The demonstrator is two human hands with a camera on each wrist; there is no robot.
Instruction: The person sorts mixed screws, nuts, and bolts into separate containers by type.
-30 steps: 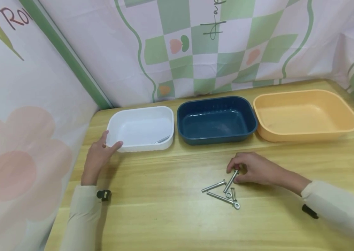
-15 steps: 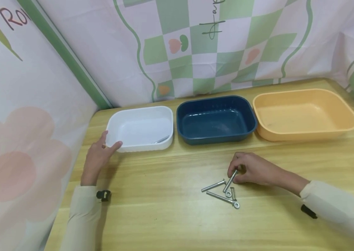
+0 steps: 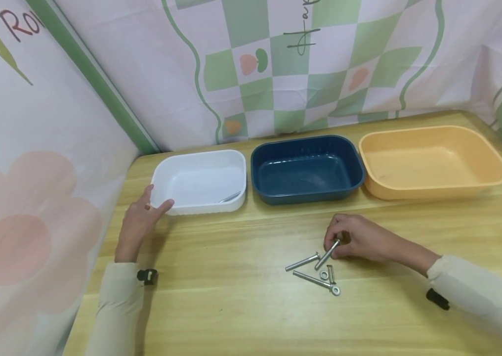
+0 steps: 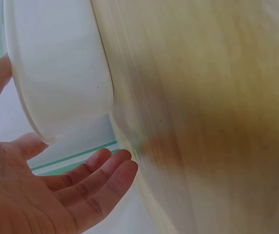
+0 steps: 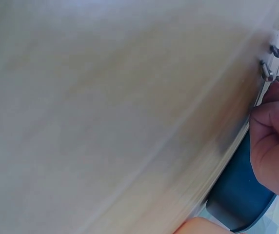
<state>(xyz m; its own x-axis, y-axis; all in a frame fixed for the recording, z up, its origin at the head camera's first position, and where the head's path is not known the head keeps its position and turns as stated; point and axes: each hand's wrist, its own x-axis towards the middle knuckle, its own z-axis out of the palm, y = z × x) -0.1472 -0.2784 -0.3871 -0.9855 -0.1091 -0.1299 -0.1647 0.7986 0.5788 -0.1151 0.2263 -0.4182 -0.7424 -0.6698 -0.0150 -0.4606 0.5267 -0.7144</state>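
Tilting flatter than half a second ago, one bolt (image 3: 327, 254) sits pinched near its head by my right hand (image 3: 363, 239).
It's in front of the blue tray (image 3: 309, 199), probably gripped there to leave its length free. My left hand (image 3: 137, 222) spans a corner of the white tray (image 3: 206, 210), perhaps steadying it; only the left wrist view shows three fingers relaxed, apart from it.
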